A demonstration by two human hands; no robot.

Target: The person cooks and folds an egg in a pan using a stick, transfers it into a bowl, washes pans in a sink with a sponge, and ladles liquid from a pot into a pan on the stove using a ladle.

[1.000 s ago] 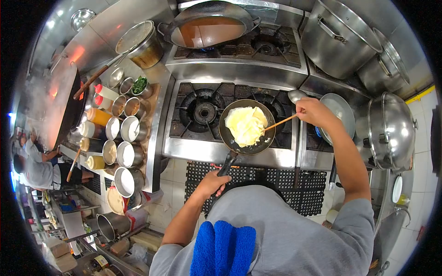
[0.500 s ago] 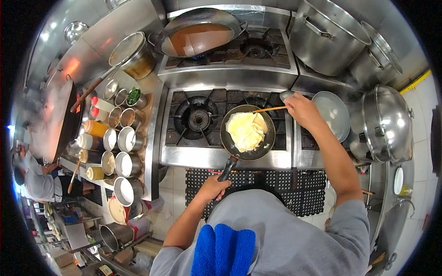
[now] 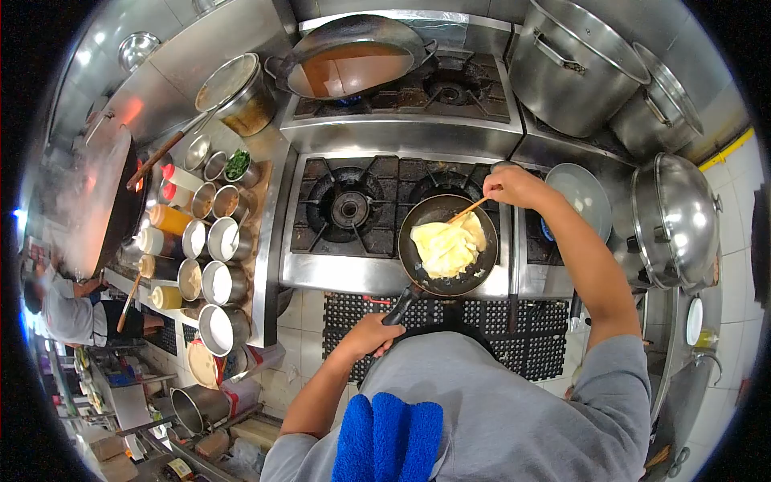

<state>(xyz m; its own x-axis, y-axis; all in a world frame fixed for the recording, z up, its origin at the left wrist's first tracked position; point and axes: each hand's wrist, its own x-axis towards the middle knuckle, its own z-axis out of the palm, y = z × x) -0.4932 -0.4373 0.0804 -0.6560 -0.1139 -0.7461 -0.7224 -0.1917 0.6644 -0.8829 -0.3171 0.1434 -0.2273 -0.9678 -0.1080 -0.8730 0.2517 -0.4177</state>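
My left hand is wrapped around the black handle of a frying pan, which is over the front burner grate. Folded yellow egg lies in the pan, its surface soft and creased. From above, my right hand grips wooden chopsticks, whose tips reach into the upper edge of the egg. Whether they are one stick or a pair is hard to see. Beside the pan, a long-handled ladle lies along the stove, its bowl partly behind my right hand.
Left of the stove stand several metal cups and sauce bottles. A wok of brown liquid sits on the back burner. Large pots and a pale pan are to the right. Another person works at far left.
The frying pan with the egg has shifted right and slightly nearer, its handle tilting more. My right hand has moved a little left and the chopsticks now slant down into the egg.
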